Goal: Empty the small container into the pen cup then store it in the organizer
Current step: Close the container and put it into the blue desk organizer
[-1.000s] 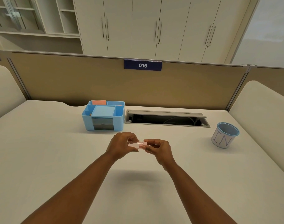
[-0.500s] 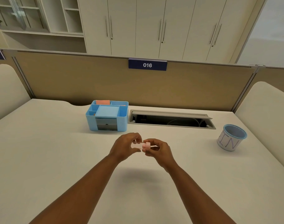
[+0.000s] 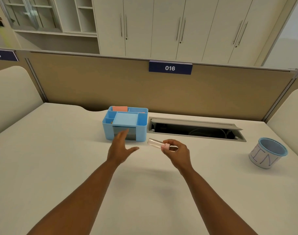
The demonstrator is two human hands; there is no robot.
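Observation:
A small clear container (image 3: 154,143) with a pink end lies nearly level in my right hand (image 3: 177,150), held above the desk's middle. My left hand (image 3: 121,148) is open with fingers spread, just in front of the blue organizer (image 3: 141,123), and it holds nothing. The organizer stands at the back centre with a dark drawer front, partly hidden by my left fingers. The pen cup (image 3: 268,152), white with a blue rim, stands far to the right. I cannot tell what is inside the container.
An open cable tray slot (image 3: 195,131) runs along the desk's back, right of the organizer. A tan partition (image 3: 94,87) with a "016" label walls the far edge. Padded side panels rise at both ends. Orange notes (image 3: 119,108) sit in the organizer's back compartment.
My left hand has let go of the container and opened toward the organizer. The right hand keeps the container alone. The view has shifted slightly left.

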